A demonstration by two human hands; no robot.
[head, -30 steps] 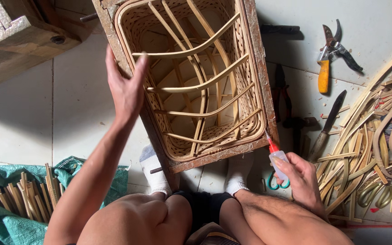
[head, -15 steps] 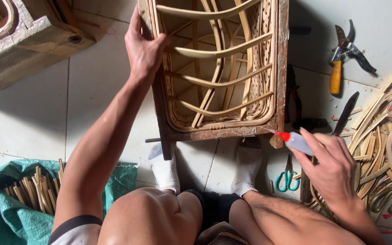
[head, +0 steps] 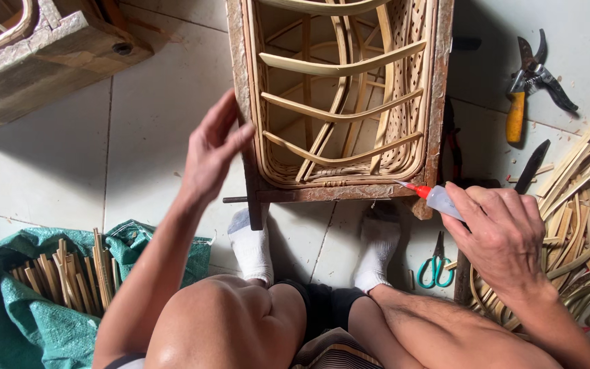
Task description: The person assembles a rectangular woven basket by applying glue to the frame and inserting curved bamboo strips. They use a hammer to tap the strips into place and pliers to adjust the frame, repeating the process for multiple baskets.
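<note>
A small glue bottle (head: pixel 440 200) with a red tip is gripped in the right hand (head: pixel 503 239). The fingers are closed around it. The red tip is pointed at the near right corner of a wooden frame (head: pixel 336 193), and it is just touching or almost touching the wood.

The left hand (head: pixel 211 152) is held open, with the fingers spread a little. It is pressed lightly against the left side of the wooden frame, near the front corner. Nothing is gripped in it.

A woven basket (head: pixel 339 102) made of bent cane strips is held inside the frame. The frame is stood on the white tiled floor (head: pixel 69 178), right in front of two feet in white socks (head: pixel 252 249).

Green-handled scissors (head: pixel 435 265) are laid on the floor just under the right hand. A pile of cane strips (head: pixel 582 225) is seen on the right. Garden cutters with a yellow handle (head: pixel 524 89) are laid farther back on the right. A green bag (head: pixel 8 307) full of short cane sticks is seen on the left. An old wooden block (head: pixel 42 61) is placed at the top left.
</note>
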